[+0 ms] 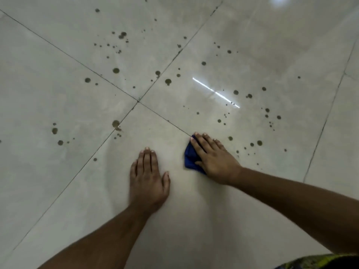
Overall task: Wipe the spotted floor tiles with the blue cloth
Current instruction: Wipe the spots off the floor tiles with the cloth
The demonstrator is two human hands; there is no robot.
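Glossy pale floor tiles [194,200] fill the view, split by dark grout lines that cross at the centre. Dark spots [168,81] are scattered over the far and right tiles. My right hand [212,159] lies flat on a folded blue cloth [189,157], pressing it to the floor beside a grout line; most of the cloth is hidden under the palm. My left hand [148,177] rests flat on the bare near tile, fingers together, holding nothing.
More dark spots [55,130] lie on the left tile and a cluster of spots [259,143] sits just right of the cloth. A bright light streak [215,92] reflects off the right tile. Patterned fabric [318,263] shows at the bottom right corner.
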